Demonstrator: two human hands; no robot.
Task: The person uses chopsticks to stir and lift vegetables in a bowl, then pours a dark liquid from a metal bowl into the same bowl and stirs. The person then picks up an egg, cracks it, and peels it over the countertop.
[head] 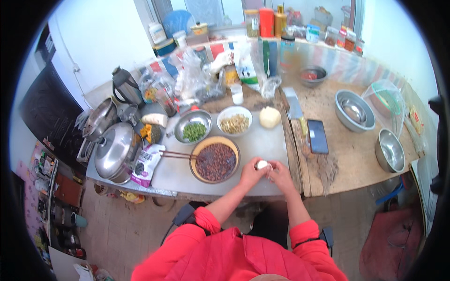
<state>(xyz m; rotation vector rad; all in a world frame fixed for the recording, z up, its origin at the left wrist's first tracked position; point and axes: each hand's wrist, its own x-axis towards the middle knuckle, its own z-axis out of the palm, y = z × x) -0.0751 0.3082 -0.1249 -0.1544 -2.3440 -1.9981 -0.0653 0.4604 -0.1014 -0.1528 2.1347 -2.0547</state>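
Both my hands meet over the front of the pale board on the table. My left hand (252, 175) holds a small piece of white dough (262, 164), and the fingers of my right hand (279, 175) touch its right side. Left of them stands a bowl of dark red beans in liquid (216, 162), with wooden chopsticks (177, 154) across its left rim. Behind it are a metal bowl of chopped greens (194, 131) and a white bowl of shredded pale food (234, 124). A larger ball of pale dough (269, 117) lies beyond my hands.
On the right lie a cleaver (293, 102), a phone (317, 136) and a grey rag (327, 170), with metal bowls (390, 151) near the edge. At left stand a lidded metal pot (114, 151), a printed bag (147, 163) and a cut pumpkin (152, 133).
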